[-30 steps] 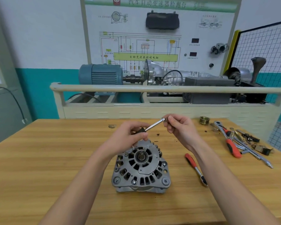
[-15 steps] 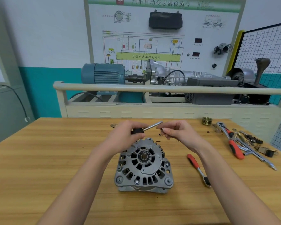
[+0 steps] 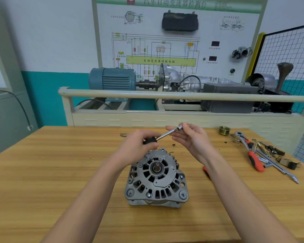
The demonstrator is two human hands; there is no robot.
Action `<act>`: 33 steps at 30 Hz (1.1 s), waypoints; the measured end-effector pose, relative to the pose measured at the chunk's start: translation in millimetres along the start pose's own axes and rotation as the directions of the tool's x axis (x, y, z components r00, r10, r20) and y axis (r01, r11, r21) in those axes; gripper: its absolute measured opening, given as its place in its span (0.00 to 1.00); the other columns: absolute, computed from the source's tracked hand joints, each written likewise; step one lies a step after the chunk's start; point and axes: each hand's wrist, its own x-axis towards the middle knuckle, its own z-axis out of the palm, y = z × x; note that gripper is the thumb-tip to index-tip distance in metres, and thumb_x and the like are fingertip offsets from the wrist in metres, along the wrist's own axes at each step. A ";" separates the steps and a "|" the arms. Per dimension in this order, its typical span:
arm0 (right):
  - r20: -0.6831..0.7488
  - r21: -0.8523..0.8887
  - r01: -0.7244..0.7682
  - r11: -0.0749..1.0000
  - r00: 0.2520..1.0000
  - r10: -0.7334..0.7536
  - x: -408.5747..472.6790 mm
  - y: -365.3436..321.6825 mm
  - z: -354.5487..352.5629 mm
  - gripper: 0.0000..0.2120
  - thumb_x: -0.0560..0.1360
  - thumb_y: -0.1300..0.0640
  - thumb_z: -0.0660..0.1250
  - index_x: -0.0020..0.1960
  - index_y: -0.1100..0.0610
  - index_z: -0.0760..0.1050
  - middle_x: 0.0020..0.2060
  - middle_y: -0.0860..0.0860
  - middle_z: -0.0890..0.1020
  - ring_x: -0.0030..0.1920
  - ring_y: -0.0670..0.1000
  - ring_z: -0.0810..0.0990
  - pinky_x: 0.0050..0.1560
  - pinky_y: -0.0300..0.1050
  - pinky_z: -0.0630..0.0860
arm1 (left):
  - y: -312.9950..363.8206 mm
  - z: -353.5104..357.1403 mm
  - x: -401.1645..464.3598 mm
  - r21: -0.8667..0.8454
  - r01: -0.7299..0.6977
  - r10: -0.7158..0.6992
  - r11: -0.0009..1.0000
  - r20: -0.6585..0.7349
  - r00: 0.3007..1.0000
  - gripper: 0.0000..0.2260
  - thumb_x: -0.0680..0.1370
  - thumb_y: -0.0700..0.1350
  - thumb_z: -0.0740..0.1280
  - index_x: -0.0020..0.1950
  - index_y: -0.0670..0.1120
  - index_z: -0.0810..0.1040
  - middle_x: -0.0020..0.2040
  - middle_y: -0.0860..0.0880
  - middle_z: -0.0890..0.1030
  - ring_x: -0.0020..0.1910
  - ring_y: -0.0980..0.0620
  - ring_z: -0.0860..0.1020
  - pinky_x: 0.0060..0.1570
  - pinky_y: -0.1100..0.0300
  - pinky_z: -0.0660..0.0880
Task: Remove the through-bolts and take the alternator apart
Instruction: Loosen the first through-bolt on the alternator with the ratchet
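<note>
The alternator (image 3: 156, 178) sits on the wooden worktop (image 3: 42, 172), pulley-side face up, with bolt heads showing around its rim. Above its far edge, the left hand (image 3: 137, 146) grips the black handle of a nut driver (image 3: 162, 136), fingers wrapped round it. The right hand (image 3: 191, 139) pinches the socket end of the shaft between thumb and fingertips; whether a bolt sits in the socket cannot be told.

The step in hand looks like readying the driver for the next through-bolt. To do it well, clear the socket, then stand the shaft straight over a bolt head so the socket seats fully before any turning; a tilted socket would likely slip and round the head. One hand should steady the housing, since it rests loose. A red-handled ratchet (image 3: 249, 151) lies to the right among other tools, should a bolt resist.
</note>
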 end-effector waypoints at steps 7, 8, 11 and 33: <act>-0.020 0.017 -0.009 1.000 1.000 0.009 -0.5 1.9 5.0 0.09 0.82 0.57 0.56 0.47 0.60 0.71 0.48 0.60 0.85 0.47 0.51 0.84 0.44 0.39 0.79 | 2.3 1.9 -0.3 0.004 -0.016 0.016 1.000 -0.013 1.000 0.14 0.77 0.43 0.68 0.62 0.53 0.79 0.39 0.62 0.77 0.32 0.67 0.73 0.40 0.61 0.71; -0.031 0.018 -0.007 1.000 1.000 0.007 -0.7 2.1 6.0 0.09 0.82 0.57 0.56 0.47 0.60 0.71 0.48 0.59 0.85 0.46 0.51 0.84 0.43 0.39 0.79 | 2.7 2.2 -0.4 0.013 -0.015 0.016 1.000 -0.018 1.000 0.14 0.77 0.43 0.68 0.62 0.53 0.79 0.39 0.63 0.76 0.33 0.67 0.73 0.40 0.61 0.71; -0.077 0.015 0.003 1.000 0.997 -0.001 -2.3 4.1 9.5 0.09 0.82 0.57 0.57 0.46 0.59 0.72 0.45 0.59 0.85 0.43 0.50 0.85 0.42 0.39 0.79 | 5.5 3.3 -1.6 0.092 -0.030 0.033 0.995 -0.036 0.999 0.15 0.77 0.44 0.68 0.63 0.52 0.78 0.41 0.61 0.78 0.39 0.63 0.74 0.45 0.58 0.74; -0.432 0.155 0.006 0.988 0.900 0.063 3.6 8.0 34.7 0.12 0.80 0.59 0.62 0.41 0.62 0.77 0.32 0.53 0.75 0.32 0.48 0.73 0.40 0.41 0.78 | 16.1 27.9 -2.7 0.494 -0.075 0.163 0.866 -0.136 0.977 0.12 0.82 0.48 0.58 0.63 0.48 0.74 0.46 0.47 0.79 0.44 0.44 0.77 0.40 0.51 0.73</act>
